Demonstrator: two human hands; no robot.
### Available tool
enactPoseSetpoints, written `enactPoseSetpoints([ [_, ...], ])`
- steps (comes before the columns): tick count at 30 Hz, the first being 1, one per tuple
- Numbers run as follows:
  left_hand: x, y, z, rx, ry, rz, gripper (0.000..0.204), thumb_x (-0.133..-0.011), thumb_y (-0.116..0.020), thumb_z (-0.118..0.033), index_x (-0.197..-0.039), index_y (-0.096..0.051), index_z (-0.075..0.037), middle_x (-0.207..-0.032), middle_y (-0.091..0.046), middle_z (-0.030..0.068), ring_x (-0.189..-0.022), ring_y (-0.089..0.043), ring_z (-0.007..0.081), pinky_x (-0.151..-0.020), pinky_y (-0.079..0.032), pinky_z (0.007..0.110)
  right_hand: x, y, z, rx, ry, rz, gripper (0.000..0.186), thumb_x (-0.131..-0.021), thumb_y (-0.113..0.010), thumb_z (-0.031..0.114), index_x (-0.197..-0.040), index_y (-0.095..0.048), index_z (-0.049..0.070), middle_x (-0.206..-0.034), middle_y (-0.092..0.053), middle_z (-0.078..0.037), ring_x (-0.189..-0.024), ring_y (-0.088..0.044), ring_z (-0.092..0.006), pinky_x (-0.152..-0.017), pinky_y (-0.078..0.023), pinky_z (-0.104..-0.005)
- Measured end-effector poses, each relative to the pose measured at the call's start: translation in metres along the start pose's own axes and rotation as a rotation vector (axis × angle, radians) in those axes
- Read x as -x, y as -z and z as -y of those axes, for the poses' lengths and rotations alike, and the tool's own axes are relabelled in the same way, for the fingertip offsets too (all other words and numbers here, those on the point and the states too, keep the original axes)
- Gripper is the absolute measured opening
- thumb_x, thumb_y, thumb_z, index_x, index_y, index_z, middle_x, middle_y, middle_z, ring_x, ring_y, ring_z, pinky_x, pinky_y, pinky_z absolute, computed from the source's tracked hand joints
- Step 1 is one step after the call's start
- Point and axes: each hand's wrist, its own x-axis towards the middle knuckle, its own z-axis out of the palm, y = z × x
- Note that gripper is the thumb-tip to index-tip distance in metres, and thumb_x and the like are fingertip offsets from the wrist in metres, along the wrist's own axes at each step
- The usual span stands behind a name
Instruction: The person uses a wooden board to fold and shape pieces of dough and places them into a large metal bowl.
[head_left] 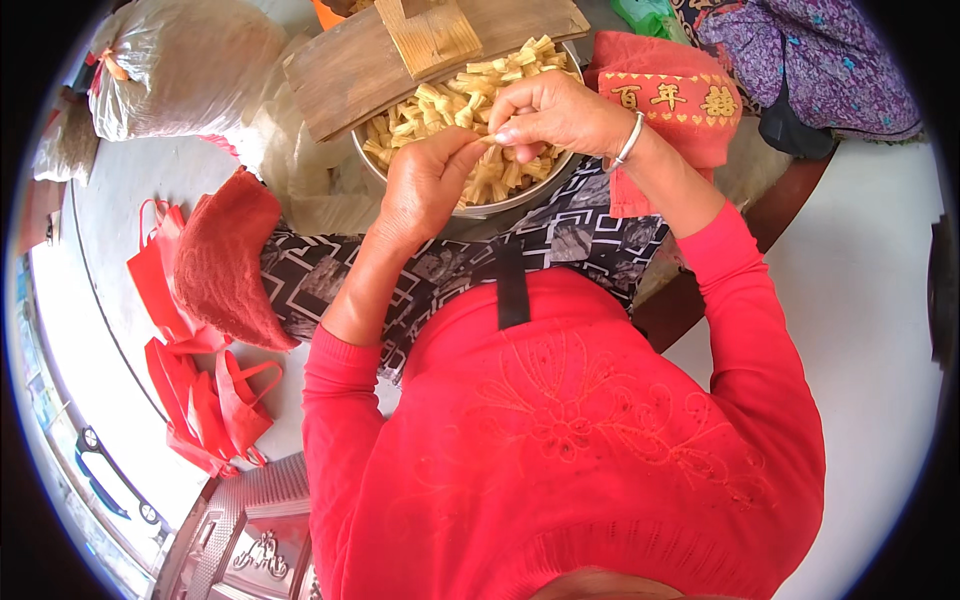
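My left hand (430,180) and my right hand (565,112) meet fingertip to fingertip over a round metal basin (505,205). Both pinch a small pale yellow strip (490,140), mostly hidden by the fingers. Below them, the basin is heaped with pale yellow knotted strips (440,105), which look like dried bean curd knots. A wooden board (345,80) lies across the far left side of the basin, with a lighter wooden block (430,42) on top.
Red towels cover my left knee (230,260) and right knee (660,85). Red bags (210,400) lie on the floor at left. A tied, full plastic sack (190,65) stands at far left, purple patterned cloth (810,65) at far right. A carved panel (255,540) is at lower left.
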Motion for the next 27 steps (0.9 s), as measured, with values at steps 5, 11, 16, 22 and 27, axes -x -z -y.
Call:
enactPoseSetpoints([
  [5, -0.015, 0.012, 0.006, 0.281, 0.279, 0.152, 0.02, -0.095, -0.059, -0.02, -0.094, -0.067, -0.002, -0.073, -0.055, -0.0056, -0.069, -0.046, 0.0038, -0.061, -0.039, 0.022, -0.006, 0.013, -0.003, -0.096, 0.034, -0.057, 0.011, -0.089, -0.062, 0.008, -0.094, -0.065, -0.001, -0.075, -0.062, -0.002, -0.061, -0.058, -0.0066, -0.056, -0.049, -0.0203],
  [11, -0.051, 0.045, 0.026, 0.228, 0.16, 0.115, 0.021, -0.095, -0.057, -0.017, -0.108, -0.061, -0.001, -0.082, -0.059, -0.0028, -0.075, -0.05, 0.0044, -0.067, -0.042, 0.019, -0.035, 0.026, 0.006, 0.028, 0.16, -0.207, 0.012, -0.092, -0.059, 0.01, -0.097, -0.064, -0.001, -0.072, -0.058, 0.0, -0.06, -0.053, -0.0047, -0.054, -0.045, -0.0201],
  [16, -0.083, 0.061, 0.029, 0.241, 0.222, -0.027, 0.014, -0.092, -0.058, -0.013, -0.102, -0.059, -0.002, -0.077, -0.057, -0.0029, -0.065, -0.046, 0.0032, -0.057, -0.037, 0.018, -0.066, 0.032, 0.012, 0.075, 0.183, -0.336, 0.011, -0.091, -0.06, 0.01, -0.096, -0.065, 0.002, -0.069, -0.056, 0.003, -0.058, -0.051, -0.004, -0.052, -0.044, -0.0198],
  [22, -0.111, 0.065, 0.046, 0.279, 0.222, -0.069, 0.012, -0.09, -0.058, -0.012, -0.099, -0.059, -0.003, -0.074, -0.056, -0.002, -0.057, -0.042, 0.0032, -0.05, -0.033, 0.019, -0.091, 0.043, 0.0, 0.184, 0.273, -0.453, 0.011, -0.089, -0.061, 0.011, -0.089, -0.066, 0.001, -0.067, -0.057, 0.002, -0.059, -0.052, -0.0043, -0.053, -0.044, -0.0205],
  [27, -0.119, 0.064, 0.053, 0.297, 0.224, -0.092, 0.012, -0.089, -0.058, -0.012, -0.096, -0.059, -0.003, -0.072, -0.056, -0.0018, -0.057, -0.043, 0.0039, -0.05, -0.034, 0.02, -0.103, 0.047, -0.009, 0.337, 0.382, -0.528, 0.012, -0.088, -0.061, 0.012, -0.089, -0.064, 0.0, -0.067, -0.057, 0.002, -0.062, -0.051, -0.0043, -0.057, -0.045, -0.0233],
])
